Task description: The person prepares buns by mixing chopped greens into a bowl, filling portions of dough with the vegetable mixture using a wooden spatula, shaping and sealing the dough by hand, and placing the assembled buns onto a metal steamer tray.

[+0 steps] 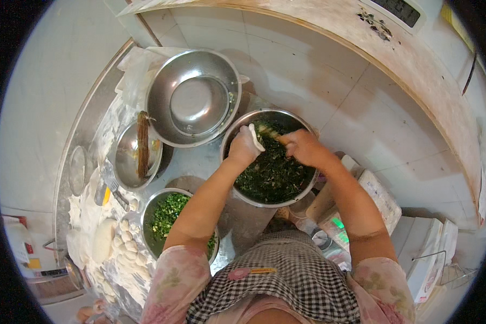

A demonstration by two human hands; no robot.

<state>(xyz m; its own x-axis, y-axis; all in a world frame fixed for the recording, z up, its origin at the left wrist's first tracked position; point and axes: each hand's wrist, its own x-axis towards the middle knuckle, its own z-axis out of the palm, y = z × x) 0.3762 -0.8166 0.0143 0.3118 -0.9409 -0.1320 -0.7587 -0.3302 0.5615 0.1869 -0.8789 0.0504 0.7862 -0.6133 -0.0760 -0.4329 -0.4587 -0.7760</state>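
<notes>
My left hand [243,145] is over the near-left part of a steel bowl, fingers around a floury, folded round of dough [256,137]. Inside that bowl [247,200] lies dark green chopped filling [275,178]. My right hand [307,149] grips a slim yellowish utensil [282,139], probably a wooden spoon or spatula. Its far end points toward the dough and looks blurred, so I cannot tell whether it touches. A second bowl [144,227] with brighter chopped greens [168,214] sits beyond my left forearm, which partly covers it.
A large steel basin [198,101] stands behind, and a small bowl [125,158] carries a brown bristle brush [143,146] across its rim. Floured dough pieces [127,247] and a scraper [104,195] lie at left. Boxes [376,198] crowd the right; another person's hand [90,312] shows bottom left.
</notes>
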